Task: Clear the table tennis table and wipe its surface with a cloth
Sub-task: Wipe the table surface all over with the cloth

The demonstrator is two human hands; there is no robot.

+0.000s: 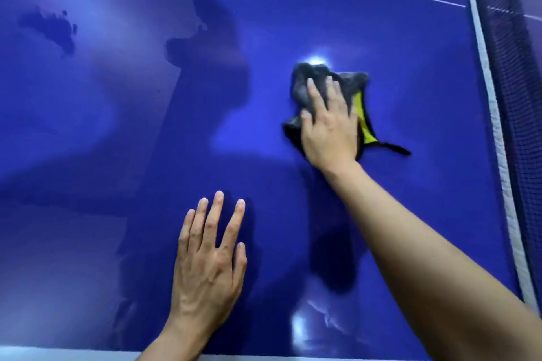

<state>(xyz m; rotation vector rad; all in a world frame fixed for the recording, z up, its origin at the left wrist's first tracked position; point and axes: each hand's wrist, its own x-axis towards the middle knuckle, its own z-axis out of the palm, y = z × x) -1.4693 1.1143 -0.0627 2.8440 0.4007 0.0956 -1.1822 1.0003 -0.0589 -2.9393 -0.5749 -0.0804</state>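
Item: cloth (302,91), grey with a yellow face, crumpled, being pressed onto the blue tabletop (117,132) right of centre, near the net (516,97). It is being held down under the right hand (328,132), whose fingers (315,95) are laid nearly straight on top, with nothing pinched. The left hand (205,261) is being rested flat near the front edge (73,356), fingers spread and holding nothing. Handling, as judged: soft, light, limp, possibly damp; best driven by the palm over the bunched middle. Wide room is being offered leftward, while the right is being closed off by the net.

Head-worn view, facing forward and down — close over blue table (117,126)
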